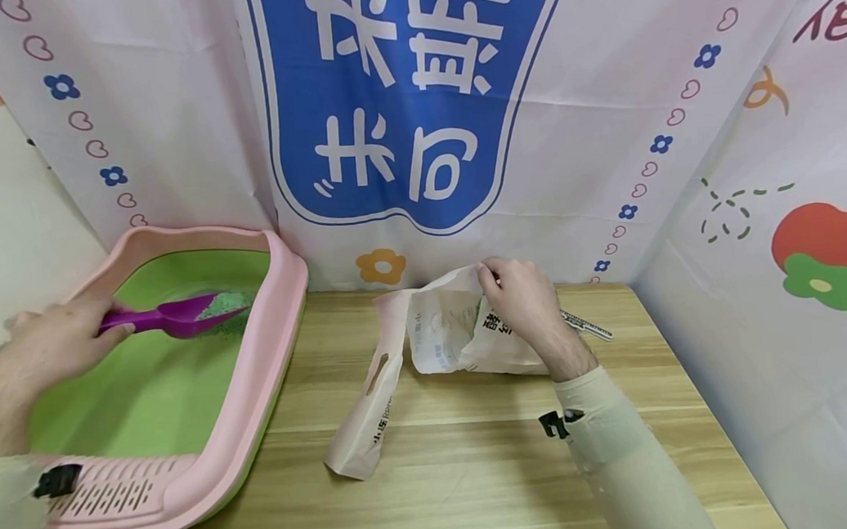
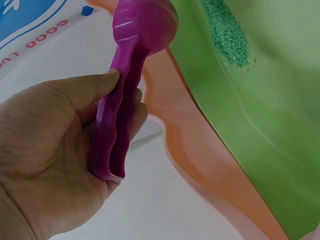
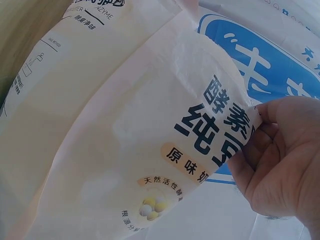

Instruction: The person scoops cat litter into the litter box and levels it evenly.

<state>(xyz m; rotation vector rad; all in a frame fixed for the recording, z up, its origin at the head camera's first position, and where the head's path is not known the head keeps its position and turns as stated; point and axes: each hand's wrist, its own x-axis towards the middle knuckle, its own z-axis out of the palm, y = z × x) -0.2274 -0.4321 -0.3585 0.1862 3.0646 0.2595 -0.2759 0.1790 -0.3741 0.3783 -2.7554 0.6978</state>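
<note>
The left hand [image 1: 67, 338] grips the handle of a purple scoop [image 1: 169, 317] above the green-and-pink tray [image 1: 293, 298]; the scoop's bowl holds green pellets [image 1: 227, 303]. In the left wrist view the thumb and fingers of the left hand [image 2: 55, 145] wrap the scoop's handle [image 2: 115, 115], and a pile of green pellets [image 2: 227, 37] lies in the tray. At the table's back, the right hand [image 1: 525, 294] pinches the top edge of an opened paper bag [image 1: 503, 349]. The right wrist view shows the right hand [image 3: 282, 155] holding the bag [image 3: 115, 130] by its edge.
A torn strip of the bag [image 1: 371, 416] with a handle slot extends left over the wooden table [image 1: 438, 476]. Behind the bag a thin patterned object [image 1: 588, 326] sticks out to the right. Printed cloths [image 1: 601, 55] hang behind and beside the table.
</note>
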